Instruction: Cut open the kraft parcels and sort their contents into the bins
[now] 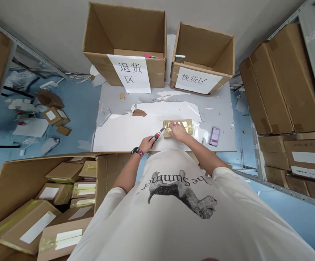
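A small cardboard box [189, 123] with yellowish tape and a white label lies on the white-covered table [119, 134]. My left hand [146, 144], left of the box, is closed round a red and black box cutter [156, 136]. The cutter's blade end points at the box's left side, close to the tape; whether it touches cannot be made out. My right hand [177, 131] rests on top of the box with its fingers spread over the label and tape.
Two open cartons [157, 72] [173, 78] with paper signs stand at the table's back. A phone [215, 136] lies at the right. A large carton [48, 159] of taped parcels is at lower left. Shelves with boxes [295, 79] flank the right side.
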The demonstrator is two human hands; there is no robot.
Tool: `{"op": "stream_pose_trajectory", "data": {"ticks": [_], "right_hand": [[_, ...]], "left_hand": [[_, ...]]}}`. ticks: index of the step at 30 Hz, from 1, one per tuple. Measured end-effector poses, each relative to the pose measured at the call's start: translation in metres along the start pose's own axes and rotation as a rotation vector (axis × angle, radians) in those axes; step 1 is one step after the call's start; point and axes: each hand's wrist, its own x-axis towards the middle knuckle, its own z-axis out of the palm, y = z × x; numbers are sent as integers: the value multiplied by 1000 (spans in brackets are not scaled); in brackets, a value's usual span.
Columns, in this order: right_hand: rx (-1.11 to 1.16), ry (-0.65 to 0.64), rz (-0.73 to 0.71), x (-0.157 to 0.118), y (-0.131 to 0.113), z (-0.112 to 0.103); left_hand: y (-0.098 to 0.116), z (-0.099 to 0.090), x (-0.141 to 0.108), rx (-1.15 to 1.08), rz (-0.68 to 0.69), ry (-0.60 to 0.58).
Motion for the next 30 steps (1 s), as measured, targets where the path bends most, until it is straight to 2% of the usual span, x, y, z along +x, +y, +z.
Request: {"op": "stream_pose_trajectory", "data": {"ticks": [5, 9, 13, 19, 24, 30], "right_hand": [[2, -45, 40, -1, -5, -6], [-2, -70, 57, 1, -5, -14], [5, -88, 60, 5, -4, -22], [6, -82, 89, 0, -8, -25], [26, -69, 113, -5, -13, -25], [5, -64, 123, -5, -15, -28]], "left_hand": [[7, -13, -3, 2, -85, -86], [16, -18, -4, 16, -25, -95], [15, -11, -7, 34, 56, -68], [4, -4, -10, 18, 58, -31], [0, 0, -9, -9, 61, 89], [5, 13, -9, 98, 88, 33]]}}
